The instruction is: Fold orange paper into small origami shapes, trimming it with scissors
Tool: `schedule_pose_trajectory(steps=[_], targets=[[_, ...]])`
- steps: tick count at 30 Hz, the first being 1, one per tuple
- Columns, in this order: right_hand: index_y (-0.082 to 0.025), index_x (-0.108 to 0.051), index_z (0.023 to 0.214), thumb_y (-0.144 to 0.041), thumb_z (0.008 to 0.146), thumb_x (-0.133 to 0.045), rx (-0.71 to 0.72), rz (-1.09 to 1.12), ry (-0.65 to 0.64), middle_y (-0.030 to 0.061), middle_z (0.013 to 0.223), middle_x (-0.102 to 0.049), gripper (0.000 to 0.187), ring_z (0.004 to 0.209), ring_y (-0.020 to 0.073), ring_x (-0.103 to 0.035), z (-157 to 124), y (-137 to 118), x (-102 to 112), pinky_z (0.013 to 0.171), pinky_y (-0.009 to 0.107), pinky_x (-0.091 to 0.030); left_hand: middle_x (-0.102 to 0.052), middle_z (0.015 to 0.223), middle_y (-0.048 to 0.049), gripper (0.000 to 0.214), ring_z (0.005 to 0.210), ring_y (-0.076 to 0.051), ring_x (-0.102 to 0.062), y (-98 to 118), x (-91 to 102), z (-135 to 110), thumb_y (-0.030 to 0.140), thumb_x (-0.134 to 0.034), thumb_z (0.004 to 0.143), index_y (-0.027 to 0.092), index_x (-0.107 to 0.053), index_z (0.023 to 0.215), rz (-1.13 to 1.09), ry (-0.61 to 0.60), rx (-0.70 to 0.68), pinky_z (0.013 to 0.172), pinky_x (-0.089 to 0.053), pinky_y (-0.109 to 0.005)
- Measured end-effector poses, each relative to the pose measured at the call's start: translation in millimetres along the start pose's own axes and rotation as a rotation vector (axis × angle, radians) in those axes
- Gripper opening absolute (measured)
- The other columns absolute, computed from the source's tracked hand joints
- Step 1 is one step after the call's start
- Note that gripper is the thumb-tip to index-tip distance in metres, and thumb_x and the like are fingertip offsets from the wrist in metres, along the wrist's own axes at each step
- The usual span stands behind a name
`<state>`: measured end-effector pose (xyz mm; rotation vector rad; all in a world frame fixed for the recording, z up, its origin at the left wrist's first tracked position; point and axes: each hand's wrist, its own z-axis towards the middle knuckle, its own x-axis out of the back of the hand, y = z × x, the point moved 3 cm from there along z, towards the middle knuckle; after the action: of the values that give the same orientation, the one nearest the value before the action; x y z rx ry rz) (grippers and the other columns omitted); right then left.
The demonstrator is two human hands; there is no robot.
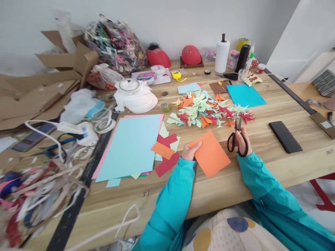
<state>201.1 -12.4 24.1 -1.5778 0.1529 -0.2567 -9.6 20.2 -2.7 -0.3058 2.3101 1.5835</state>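
Note:
My left hand (pixel 191 151) grips an orange square of paper (pixel 213 155) by its left corner, thumb on top. A pair of black-handled scissors (pixel 237 137) is in my right hand (pixel 244 139), blades pointing away from me and nearly closed. Just beyond both hands lies a heap of folded paper cranes (pixel 200 106) in green, red, orange and blue. Left of my left hand are red paper scraps (pixel 167 164) and an orange strip (pixel 162 150). Beside them rests a stack of coloured sheets (pixel 128 143), light blue uppermost.
A black phone (pixel 285 136) lies to the right. Turquoise paper (pixel 246 95) sits behind the cranes. Along the wall stand a white bottle (pixel 222 55) and red domes (pixel 191 55). Cables, a power strip (pixel 81 132), ribbons (pixel 39 198) and cardboard (pixel 31 97) crowd the left.

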Motion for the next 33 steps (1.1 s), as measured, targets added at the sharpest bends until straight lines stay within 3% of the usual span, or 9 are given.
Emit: schedule_pose_trajectory(steps=[4,7,13,17,22,25,27,30,33], targets=[[-0.018,-0.045,0.112,-0.05,0.076,-0.05,0.183,-0.833,0.169,0.0049,0.075,-0.061,0.048,0.066,0.02,-0.058,-10,-9,15,0.056,0.028,-0.04,-0.07,0.069,-0.0072,0.037,0.062,-0.019,-0.064,2,2.6,1,0.034,-0.082,0.041,0.011,-0.068,0.066,-0.016,0.019,-0.063,0.061,-0.052,-0.03],[-0.019,-0.054,0.104,-0.043,0.078,-0.048,0.181,-1.205,0.161,0.0094,0.088,-0.063,0.035,0.08,0.0226,-0.059,-13,-6,30,0.062,0.028,-0.039,-0.069,0.066,-0.0059,0.039,0.062,-0.02,-0.064,4,2.3,-1,0.028,-0.084,0.036,0.011,-0.067,0.067,0.01,-0.048,-0.075,0.06,-0.052,-0.031],[-0.015,-0.056,0.107,-0.038,0.077,-0.05,0.102,-1.436,0.08,0.013,0.09,-0.062,0.038,0.084,0.0234,-0.058,-12,11,69,0.072,0.03,-0.04,-0.069,0.067,-0.0062,0.045,0.069,-0.023,-0.065,7,2.1,-2,0.021,-0.084,0.035,0.01,-0.066,0.075,0.026,-0.144,-0.071,0.065,-0.053,-0.033],[-0.013,-0.054,0.113,-0.033,0.079,-0.05,0.126,-1.51,0.022,0.0142,0.093,-0.06,0.039,0.086,0.0239,-0.056,-16,17,78,0.076,0.032,-0.039,-0.07,0.071,-0.0064,0.043,0.071,-0.023,-0.065,-1,5.3,4,0.021,-0.083,0.038,0.01,-0.066,0.076,0.001,-0.162,-0.078,0.068,-0.053,-0.035],[-0.014,-0.057,0.111,-0.029,0.08,-0.051,0.139,-1.53,0.139,0.016,0.099,-0.06,0.036,0.092,0.0277,-0.055,-25,15,75,0.08,0.037,-0.04,-0.07,0.079,-0.0071,0.047,0.073,-0.022,-0.065,-14,10.0,13,0.025,-0.081,0.043,0.011,-0.066,0.085,-0.032,-0.164,-0.141,0.071,-0.053,-0.036],[-0.015,-0.062,0.104,-0.033,0.082,-0.046,0.248,-1.346,0.188,0.016,0.103,-0.06,0.032,0.096,0.0283,-0.055,-35,6,60,0.084,0.041,-0.04,-0.07,0.083,-0.0082,0.046,0.075,-0.022,-0.065,-18,9.4,15,0.028,-0.081,0.045,0.011,-0.067,0.086,0.026,-0.168,-0.161,0.073,-0.052,-0.036],[-0.015,-0.063,0.101,-0.039,0.085,-0.042,0.346,-1.043,0.064,0.0136,0.099,-0.063,0.035,0.094,0.0245,-0.057,-44,1,41,0.084,0.035,-0.043,-0.07,0.084,-0.009,0.045,0.076,-0.023,-0.065,-19,6.1,14,0.03,-0.08,0.047,0.011,-0.067,0.085,0.096,-0.186,-0.161,0.073,-0.052,-0.036],[-0.017,-0.065,0.092,-0.046,0.087,-0.036,0.25,-0.638,-0.149,0.0062,0.081,-0.066,0.042,0.077,0.0206,-0.061,-54,4,9,0.067,0.03,-0.048,-0.07,0.09,-0.0105,0.042,0.084,-0.025,-0.064,-16,-1.6,8,0.032,-0.076,0.052,0.01,-0.067,0.088,0.215,-0.237,-0.197,0.079,-0.051,-0.037],[-0.015,-0.066,0.078,-0.053,0.081,-0.043,0.149,-0.45,-0.153,0.004,0.07,-0.065,0.044,0.07,0.0203,-0.06,-56,10,-9,0.063,0.029,-0.047,-0.068,0.098,-0.0104,0.041,0.095,-0.025,-0.061,-13,-7.0,-1,0.029,-0.071,0.058,0.011,-0.066,0.095,0.28,-0.32,-0.226,0.088,-0.047,-0.038]])
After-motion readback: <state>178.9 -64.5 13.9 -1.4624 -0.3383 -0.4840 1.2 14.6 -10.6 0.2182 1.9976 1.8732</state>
